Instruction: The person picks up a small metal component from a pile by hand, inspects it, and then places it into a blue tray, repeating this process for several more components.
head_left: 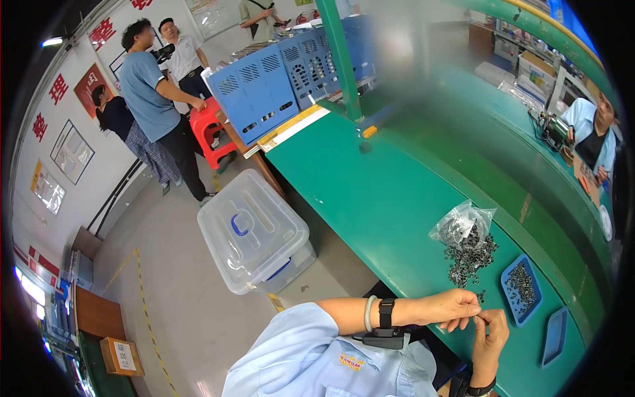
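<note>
My left hand (452,307) reaches in over the near side of the green worktable (344,192), its wrist wearing a bangle and a black strap. Its fingertips are pinched together and meet those of my right hand (489,339), also closed in a pinch. Whatever sits between the fingertips is too small to make out. Just beyond my hands lies a pile of small dark metal parts (471,259), spilling from a clear plastic bag (456,221). To the right, a blue tray (508,291) contains many similar small parts. A second, smaller blue tray (548,360) lies nearer me.
A lidded clear storage box (254,225) stands on the floor left of the table. Blue perforated panels (254,92) and a green post (340,63) rise at the far end. An orange-handled tool (369,132) lies there. Several people stand far left; another person (592,135) sits across at right.
</note>
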Demonstrator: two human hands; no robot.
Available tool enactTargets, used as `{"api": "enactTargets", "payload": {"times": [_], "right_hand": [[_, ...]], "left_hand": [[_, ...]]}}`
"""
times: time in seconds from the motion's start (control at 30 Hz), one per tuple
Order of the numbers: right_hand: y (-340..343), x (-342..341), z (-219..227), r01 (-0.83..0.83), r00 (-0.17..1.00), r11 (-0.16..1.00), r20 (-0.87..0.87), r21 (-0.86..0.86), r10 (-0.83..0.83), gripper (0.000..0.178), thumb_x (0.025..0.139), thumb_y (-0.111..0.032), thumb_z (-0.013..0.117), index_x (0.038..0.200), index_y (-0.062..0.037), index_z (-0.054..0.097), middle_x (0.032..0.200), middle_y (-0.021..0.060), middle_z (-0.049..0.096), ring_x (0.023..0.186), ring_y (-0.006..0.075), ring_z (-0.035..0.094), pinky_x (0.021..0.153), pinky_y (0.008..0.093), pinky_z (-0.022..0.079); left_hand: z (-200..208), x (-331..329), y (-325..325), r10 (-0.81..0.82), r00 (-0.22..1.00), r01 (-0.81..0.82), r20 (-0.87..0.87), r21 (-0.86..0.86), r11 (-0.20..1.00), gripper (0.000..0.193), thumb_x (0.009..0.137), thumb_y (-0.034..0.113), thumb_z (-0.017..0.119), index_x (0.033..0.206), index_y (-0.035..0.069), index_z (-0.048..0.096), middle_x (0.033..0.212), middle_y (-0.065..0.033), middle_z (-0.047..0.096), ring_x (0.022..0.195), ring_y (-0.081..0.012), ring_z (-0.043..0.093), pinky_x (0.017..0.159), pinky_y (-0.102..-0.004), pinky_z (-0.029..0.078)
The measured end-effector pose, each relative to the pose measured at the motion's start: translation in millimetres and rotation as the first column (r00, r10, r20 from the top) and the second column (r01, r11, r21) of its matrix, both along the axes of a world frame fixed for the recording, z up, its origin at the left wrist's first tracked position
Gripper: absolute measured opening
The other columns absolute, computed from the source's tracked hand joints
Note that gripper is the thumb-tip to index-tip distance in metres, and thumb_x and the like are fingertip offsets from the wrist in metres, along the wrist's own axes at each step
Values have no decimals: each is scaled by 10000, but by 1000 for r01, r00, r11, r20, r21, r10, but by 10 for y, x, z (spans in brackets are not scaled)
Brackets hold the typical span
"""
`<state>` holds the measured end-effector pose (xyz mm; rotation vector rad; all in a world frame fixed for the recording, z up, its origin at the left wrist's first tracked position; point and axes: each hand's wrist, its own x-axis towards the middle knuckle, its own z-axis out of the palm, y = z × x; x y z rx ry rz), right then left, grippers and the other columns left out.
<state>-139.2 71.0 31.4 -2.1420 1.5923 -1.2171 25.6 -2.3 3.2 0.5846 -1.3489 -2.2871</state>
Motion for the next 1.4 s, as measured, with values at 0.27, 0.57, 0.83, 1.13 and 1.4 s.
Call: {"api": "enactTargets", "payload": {"times": [0.27, 0.57, 0.83, 1.13, 1.4], "right_hand": [[-130, 206, 28, 26, 999, 999, -19, -44, -27, 145, 761, 50, 648, 823, -5, 528, 756, 88, 528, 661, 220, 520, 563, 307, 414], [-194, 361, -76, 113, 993, 992, -25, -53, -115, 156, 754, 25, 661, 844, -23, 543, 780, 99, 553, 691, 252, 547, 579, 336, 437], [-35, 210, 42, 229, 966, 973, 125, 4, -227, 109, 783, 45, 639, 815, -5, 548, 760, 78, 532, 660, 180, 517, 581, 283, 422], [118, 107, -150, 190, 969, 980, 149, 59, -196, 110, 769, 48, 647, 826, -3, 567, 747, 78, 542, 632, 171, 528, 570, 261, 444], [156, 52, -187, 187, 974, 982, 125, 29, -190, 117, 762, 51, 652, 827, -3, 572, 766, 83, 557, 638, 169, 538, 573, 263, 456]], "left_hand": [[-73, 94, -67, 52, 992, -37, -117, 126, 991, 277, 965, 325, 491, 874, 65, 515, 641, 3, 559, 468, -35, 505, 385, -160, 347], [-108, 179, -75, 183, 983, -182, 4, -28, 983, 292, 965, 355, 483, 879, 78, 523, 675, 18, 564, 508, -25, 495, 415, -161, 330], [447, 472, -164, 248, 940, -258, -236, -10, 966, 222, 987, 226, 436, 1009, 32, 543, 843, -50, 590, 629, -80, 544, 505, -206, 406], [2027, 952, 221, -110, 687, -601, -718, -647, 469, 306, 905, 360, 578, 945, 58, 607, 983, -120, 598, 771, -242, 553, 601, -368, 421], [2385, 948, 377, 44, 771, -608, -635, -715, 346, 119, 865, 164, 593, 822, 53, 599, 883, -66, 602, 750, -229, 553, 561, -354, 400]]}}
